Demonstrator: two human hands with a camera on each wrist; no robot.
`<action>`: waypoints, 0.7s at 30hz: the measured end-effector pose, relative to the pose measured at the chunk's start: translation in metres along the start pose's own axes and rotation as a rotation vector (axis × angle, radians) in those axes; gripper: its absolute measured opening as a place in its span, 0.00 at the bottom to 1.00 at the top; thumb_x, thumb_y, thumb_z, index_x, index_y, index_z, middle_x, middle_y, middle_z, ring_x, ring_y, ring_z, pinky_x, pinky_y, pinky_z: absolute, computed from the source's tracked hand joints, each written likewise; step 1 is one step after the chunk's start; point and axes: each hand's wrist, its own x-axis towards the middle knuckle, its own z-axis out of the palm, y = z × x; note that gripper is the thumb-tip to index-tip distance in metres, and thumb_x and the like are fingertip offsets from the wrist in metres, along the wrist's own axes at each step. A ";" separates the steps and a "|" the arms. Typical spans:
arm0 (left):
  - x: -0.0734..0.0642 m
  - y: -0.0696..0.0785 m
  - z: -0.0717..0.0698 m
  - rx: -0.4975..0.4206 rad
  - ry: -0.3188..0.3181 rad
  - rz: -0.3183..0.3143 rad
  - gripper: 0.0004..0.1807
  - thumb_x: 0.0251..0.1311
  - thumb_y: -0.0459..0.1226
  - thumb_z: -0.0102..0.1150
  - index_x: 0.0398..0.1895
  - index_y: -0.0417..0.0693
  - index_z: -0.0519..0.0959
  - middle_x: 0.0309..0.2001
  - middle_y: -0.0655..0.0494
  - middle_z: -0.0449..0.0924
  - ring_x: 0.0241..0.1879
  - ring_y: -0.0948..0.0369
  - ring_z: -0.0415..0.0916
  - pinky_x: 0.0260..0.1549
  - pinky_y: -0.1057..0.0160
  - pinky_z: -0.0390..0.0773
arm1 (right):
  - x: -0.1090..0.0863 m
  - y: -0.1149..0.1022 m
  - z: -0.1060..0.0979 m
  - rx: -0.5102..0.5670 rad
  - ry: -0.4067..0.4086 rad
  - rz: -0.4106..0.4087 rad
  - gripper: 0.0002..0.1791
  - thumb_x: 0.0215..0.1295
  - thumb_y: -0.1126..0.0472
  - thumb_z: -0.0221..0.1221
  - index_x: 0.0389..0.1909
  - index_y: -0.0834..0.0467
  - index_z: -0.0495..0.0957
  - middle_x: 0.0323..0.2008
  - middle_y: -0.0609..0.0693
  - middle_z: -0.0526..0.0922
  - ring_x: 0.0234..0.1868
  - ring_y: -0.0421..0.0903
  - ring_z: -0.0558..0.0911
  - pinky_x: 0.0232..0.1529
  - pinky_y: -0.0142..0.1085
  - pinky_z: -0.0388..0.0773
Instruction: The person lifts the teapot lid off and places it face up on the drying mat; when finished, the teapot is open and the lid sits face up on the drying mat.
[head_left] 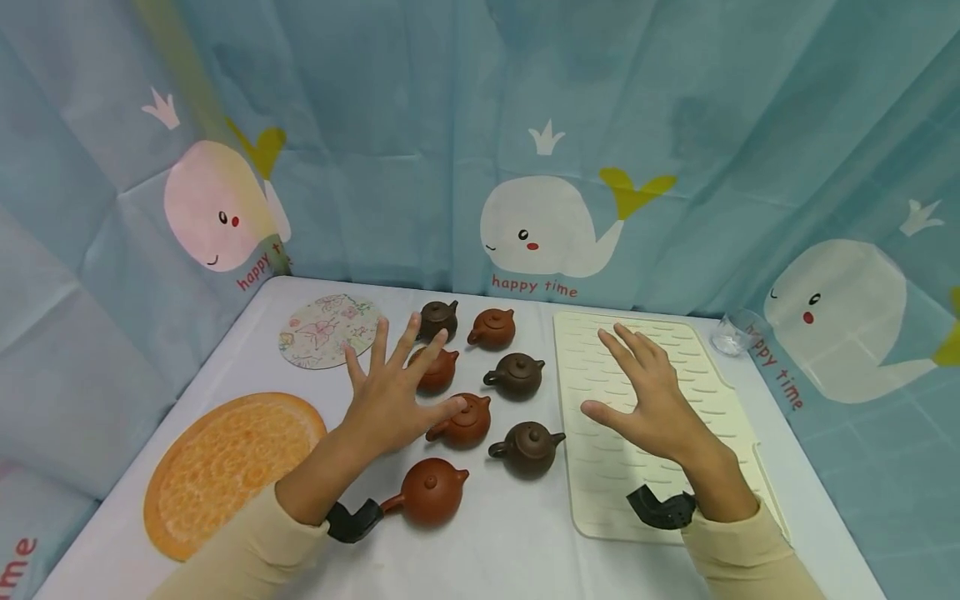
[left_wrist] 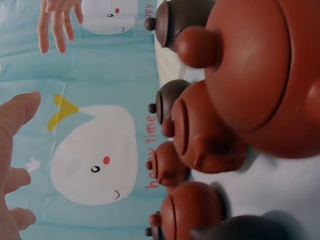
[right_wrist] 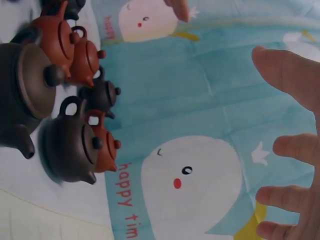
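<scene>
Curtain [head_left: 375, 83]: Blue folds printed with whales hang beyond both grips.
Bench [head_left: 510, 533]: White-covered, it spreads below the grips with seven teapots standing upright on it; handling looks either unbegun or at a pause, and how much is done or left cannot be told.
Cream board [head_left: 600, 504]: It lies beneath the right grip, with every teapot off its left side and none set on it.
Orange mat [head_left: 232, 467]: Flat and round, it lies to the left of the left grip.
Left grip [head_left: 386, 404]: Spread wide, holding nothing, it hovers above the red teapots without touching them.
Right grip [head_left: 652, 400]: Wide too, thumb apart from fingers, it holds nothing.
Floral mat [head_left: 322, 329]: An oval, ahead and left of the left grip.
Red teapots [head_left: 432, 492]: Four, lids on, stand below and around the left grip; contents are hidden.
Dark teapots [head_left: 528, 450]: Three, also lidded, contents unseen; two stand between the grips, the third just ahead of the left grip's fingers.
Glass [head_left: 729, 336]: Clear, ahead and right of the right grip; whether it holds anything is unclear.
</scene>
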 end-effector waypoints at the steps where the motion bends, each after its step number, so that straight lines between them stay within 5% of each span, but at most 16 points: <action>1: -0.001 0.000 0.002 -0.003 0.000 0.004 0.50 0.51 0.69 0.57 0.75 0.62 0.56 0.77 0.52 0.36 0.72 0.45 0.19 0.54 0.26 0.25 | -0.001 0.000 0.002 0.004 -0.002 -0.002 0.49 0.54 0.46 0.69 0.75 0.49 0.55 0.73 0.55 0.52 0.71 0.63 0.47 0.55 0.72 0.47; 21: -0.007 0.014 0.033 -0.076 0.015 0.123 0.47 0.51 0.63 0.64 0.73 0.59 0.61 0.74 0.50 0.50 0.72 0.43 0.35 0.55 0.24 0.37 | -0.003 -0.002 0.035 0.054 -0.053 -0.033 0.45 0.55 0.44 0.68 0.72 0.50 0.61 0.72 0.53 0.56 0.70 0.64 0.50 0.56 0.70 0.51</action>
